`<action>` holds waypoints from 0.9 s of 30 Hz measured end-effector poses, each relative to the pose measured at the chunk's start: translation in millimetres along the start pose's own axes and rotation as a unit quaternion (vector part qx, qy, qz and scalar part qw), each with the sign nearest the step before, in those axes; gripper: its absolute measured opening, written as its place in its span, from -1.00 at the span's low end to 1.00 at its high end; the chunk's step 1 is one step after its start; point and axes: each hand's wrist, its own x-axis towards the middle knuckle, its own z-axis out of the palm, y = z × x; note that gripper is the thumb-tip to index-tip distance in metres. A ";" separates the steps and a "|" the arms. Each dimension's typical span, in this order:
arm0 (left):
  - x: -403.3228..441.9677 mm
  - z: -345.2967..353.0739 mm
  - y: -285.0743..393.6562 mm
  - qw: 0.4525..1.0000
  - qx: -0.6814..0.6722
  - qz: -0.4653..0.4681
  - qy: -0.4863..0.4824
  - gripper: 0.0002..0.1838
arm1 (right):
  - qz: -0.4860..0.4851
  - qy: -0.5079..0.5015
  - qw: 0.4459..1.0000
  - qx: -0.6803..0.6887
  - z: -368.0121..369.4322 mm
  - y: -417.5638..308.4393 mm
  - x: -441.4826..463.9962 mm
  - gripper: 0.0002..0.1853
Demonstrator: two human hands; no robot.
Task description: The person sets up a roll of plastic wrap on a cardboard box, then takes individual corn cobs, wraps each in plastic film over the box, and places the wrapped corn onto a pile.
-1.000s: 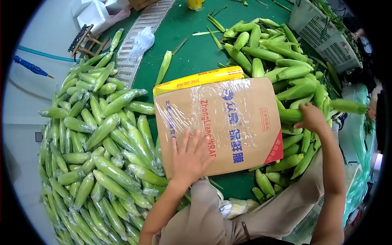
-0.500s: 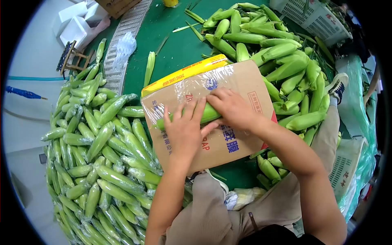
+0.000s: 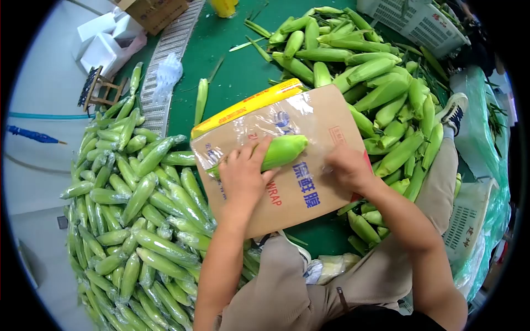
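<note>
An ear of corn (image 3: pixel 284 151) in its green husk lies on a flattened brown cardboard box (image 3: pixel 259 215) with printed lettering. My left hand (image 3: pixel 243 174) is laid over the ear's left part, gripping it. To the right, apart from the ear, my right hand (image 3: pixel 348 168) is closed over the cardboard; what its fingers pinch, if anything, is hidden. Clear plastic film (image 3: pixel 301 107) stretches across the upper cardboard, beneath the ear. Along the board's top edge lies a yellow wrap-film roll box (image 3: pixel 248 107).
At left is a big heap of film-wrapped corn (image 3: pixel 160 243). Unwrapped ears (image 3: pixel 381 71) are piled at upper right, near a white plastic crate (image 3: pixel 414 25). A small wooden stool (image 3: pixel 102 88) and a cardboard carton (image 3: pixel 157 14) stand at upper left.
My right hand has come off the ear and moved right, its fingers now closed. The ear's right end is uncovered. My left hand has stayed on the ear.
</note>
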 end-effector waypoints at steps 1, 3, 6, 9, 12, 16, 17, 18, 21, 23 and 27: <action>0.2 -2.6 -3.1 1.000 -0.004 0.005 0.002 -0.17 | 0.076 0.089 0.986 0.118 4.0 1.4 -4.7 -0.64; -1.7 -2.9 -1.5 1.000 -0.021 0.008 -0.001 -0.18 | 0.064 0.131 0.984 0.104 -1.2 -22.9 9.9 -0.67; -0.7 1.6 -2.5 0.999 -0.031 0.019 0.009 -0.20 | 0.027 0.122 0.992 0.025 19.0 -58.8 61.2 -0.76; 2.9 -1.7 -0.2 1.000 -0.006 0.000 -0.018 -0.18 | -0.127 0.044 0.983 -0.124 42.2 -60.5 83.3 -0.44; -32.3 8.4 -33.6 0.982 -0.110 0.087 0.123 -0.10 | -0.111 -0.083 0.965 -0.223 37.0 -73.5 89.6 -0.29; -103.4 6.7 -47.7 0.983 -0.115 -0.104 0.094 -0.21 | -0.092 -0.063 0.983 -0.145 43.4 -59.0 93.3 -0.18; -116.6 -0.8 -46.4 0.978 -0.083 -0.189 0.022 -0.24 | -0.072 -0.064 0.987 -0.131 44.5 -58.1 91.9 -0.18; -114.1 -2.6 -53.8 0.978 -0.091 -0.181 0.043 -0.40 | -0.058 -0.067 0.989 -0.116 45.1 -57.8 91.8 -0.18; -119.8 15.8 -74.4 0.984 -0.026 -0.162 0.071 -0.56 | -0.053 -0.064 0.989 -0.122 47.6 -61.8 92.5 -0.20; -107.0 10.8 -72.4 0.986 0.033 -0.119 0.113 -0.82 | -0.060 -0.057 0.982 -0.168 40.7 -67.5 92.1 -0.26; -115.8 11.2 -66.8 0.963 -0.044 -0.179 0.195 -0.88 | -0.090 -0.107 0.962 -0.234 20.2 -70.7 82.4 -0.30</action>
